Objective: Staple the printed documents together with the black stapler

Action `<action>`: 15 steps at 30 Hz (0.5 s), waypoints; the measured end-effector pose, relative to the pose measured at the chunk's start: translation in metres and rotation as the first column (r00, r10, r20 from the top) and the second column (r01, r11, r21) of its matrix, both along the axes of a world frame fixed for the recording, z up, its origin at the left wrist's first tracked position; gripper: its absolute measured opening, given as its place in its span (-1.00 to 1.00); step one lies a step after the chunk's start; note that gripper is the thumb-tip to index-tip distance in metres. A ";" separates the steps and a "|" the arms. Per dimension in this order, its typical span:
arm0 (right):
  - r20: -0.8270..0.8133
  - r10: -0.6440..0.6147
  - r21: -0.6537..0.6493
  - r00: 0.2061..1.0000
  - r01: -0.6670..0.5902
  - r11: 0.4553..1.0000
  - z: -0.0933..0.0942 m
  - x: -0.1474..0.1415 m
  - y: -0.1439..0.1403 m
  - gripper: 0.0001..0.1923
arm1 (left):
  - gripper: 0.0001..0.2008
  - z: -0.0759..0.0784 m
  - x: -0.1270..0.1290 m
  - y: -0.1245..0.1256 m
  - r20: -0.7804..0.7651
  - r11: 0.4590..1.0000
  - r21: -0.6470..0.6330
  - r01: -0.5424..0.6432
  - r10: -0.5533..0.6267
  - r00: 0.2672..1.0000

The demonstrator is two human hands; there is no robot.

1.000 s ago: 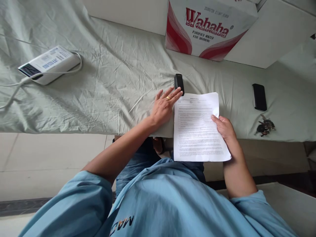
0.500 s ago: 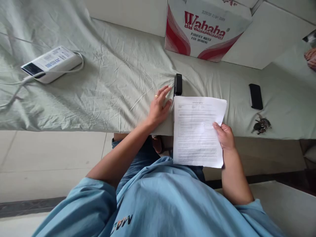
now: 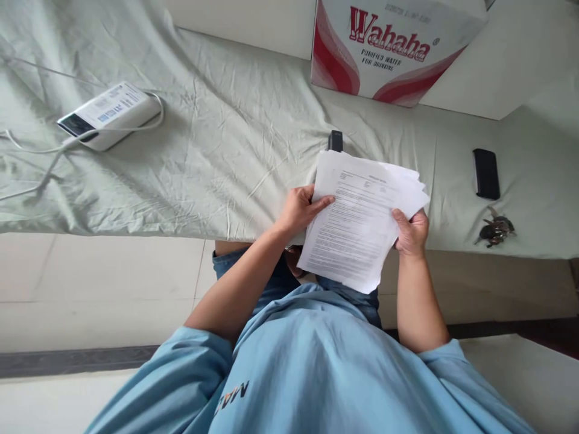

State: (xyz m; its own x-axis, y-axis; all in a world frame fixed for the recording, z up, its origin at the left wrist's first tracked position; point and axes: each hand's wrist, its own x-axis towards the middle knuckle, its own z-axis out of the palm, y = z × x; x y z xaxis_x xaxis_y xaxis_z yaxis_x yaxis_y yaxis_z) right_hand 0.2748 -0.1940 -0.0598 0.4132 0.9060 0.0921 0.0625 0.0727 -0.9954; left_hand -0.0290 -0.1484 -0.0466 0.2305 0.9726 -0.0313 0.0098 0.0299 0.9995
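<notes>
White power bank (image 3: 111,114) far left on the wrinkled pale green sheet (image 3: 226,150), label side up, white cable (image 3: 54,147) trailing off it toward the left edge. Sheet covers a low bed or bench; tiled floor (image 3: 90,277) below its front edge.

Left hand (image 3: 302,208) is closed in a loose pinch on the left edge of the stack of papers (image 3: 357,217), thumb on the printed face, other fingers behind. Papers are white, printed text, several sheets fanned at the top right corner, held tilted up off the sheet over the person's lap and the bed edge. Just behind the papers' top edge, a small black stapler-like object (image 3: 335,140) lies on the sheet, mostly hidden; cannot tell exactly what it is.

Right hand (image 3: 411,232) grips the right edge of the papers, fingers curled round, thumb on the front.

Red and white carton (image 3: 389,48) marked Wahaha purified water stands at the back, above the papers. Right of the hands, well apart: black phone (image 3: 486,173) flat on the sheet, bunch of keys (image 3: 495,231) just below it. Light blue shirt (image 3: 316,374) fills the bottom.
</notes>
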 end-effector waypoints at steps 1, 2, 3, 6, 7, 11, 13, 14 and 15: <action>0.008 -0.019 -0.003 1.000 0.019 1.000 0.000 -0.001 -0.002 -0.36 | -0.40 0.001 0.001 -0.001 -0.010 1.000 0.014 -0.025 0.025 1.000; 0.024 -0.025 -0.015 0.999 0.026 1.000 0.001 -0.002 -0.003 -0.36 | -0.39 0.001 0.001 -0.001 -0.013 0.998 0.033 -0.045 0.045 0.999; 0.043 -0.023 -0.031 0.999 0.024 0.999 0.002 -0.003 -0.005 -0.39 | -0.38 0.002 0.000 -0.001 -0.005 0.997 0.050 -0.055 0.056 0.998; 0.086 -0.013 -0.054 0.996 0.018 0.998 0.005 -0.007 -0.006 -0.48 | -0.34 0.003 -0.003 -0.001 0.083 0.999 0.028 -0.043 0.040 0.996; 0.087 -0.027 -0.047 0.996 0.032 0.998 0.006 -0.008 -0.006 -0.49 | -0.35 0.002 -0.004 -0.001 0.127 0.999 -0.002 -0.040 0.040 0.991; 0.063 -0.113 0.000 0.992 0.113 0.994 0.008 -0.006 -0.003 -0.44 | -0.38 -0.001 -0.008 0.002 0.245 0.997 -0.069 -0.046 0.061 0.968; 0.050 -0.115 -0.001 0.992 0.116 0.993 0.010 -0.005 -0.003 -0.41 | -0.41 -0.002 -0.008 0.002 0.262 0.997 -0.071 -0.025 0.043 0.964; 0.043 -0.110 -0.006 0.993 0.110 0.994 0.011 -0.004 -0.003 -0.40 | -0.40 -0.002 -0.008 0.001 0.263 0.997 -0.077 -0.006 0.026 0.964; 0.035 -0.101 -0.011 0.994 0.102 0.995 0.012 -0.004 -0.003 -0.40 | -0.39 -0.002 -0.008 0.001 0.262 0.996 -0.085 0.015 0.008 0.965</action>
State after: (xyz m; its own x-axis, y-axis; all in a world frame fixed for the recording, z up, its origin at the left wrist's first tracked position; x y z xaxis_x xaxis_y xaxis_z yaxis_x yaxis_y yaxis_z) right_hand 0.2706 -0.1974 -0.0483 0.4999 0.8607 0.0963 0.1030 0.0514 -0.9934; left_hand -0.0368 -0.1476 -0.0483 0.2449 0.9682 -0.0520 -0.2516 0.1152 0.9609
